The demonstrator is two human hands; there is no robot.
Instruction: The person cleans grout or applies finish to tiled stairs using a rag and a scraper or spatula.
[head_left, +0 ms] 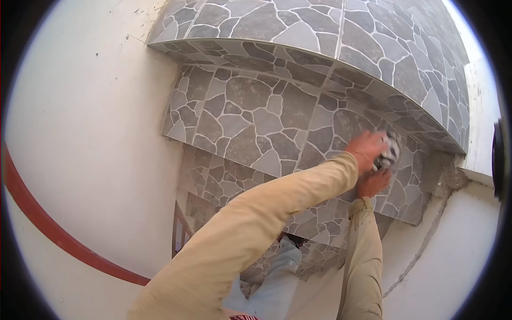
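A bunched black-and-white cloth [392,151] lies on the stone-patterned stair tread [256,120], toward its right end. My left hand [366,150] reaches across from the left and grips the cloth's near-left side; its fingers are slightly blurred. Just below it, my right hand [375,183] is closed on the lower edge of the same cloth. The fingertips of both hands are partly hidden by the folds. Tan long sleeves cover both of my arms.
Above the tread rises a curved step [266,26] with a projecting edge. White walls [80,96] flank the stairs, and a red handrail [58,234] runs along the left. A cracked, rough patch [445,176] marks the right corner. My leg [280,272] stands on lower steps.
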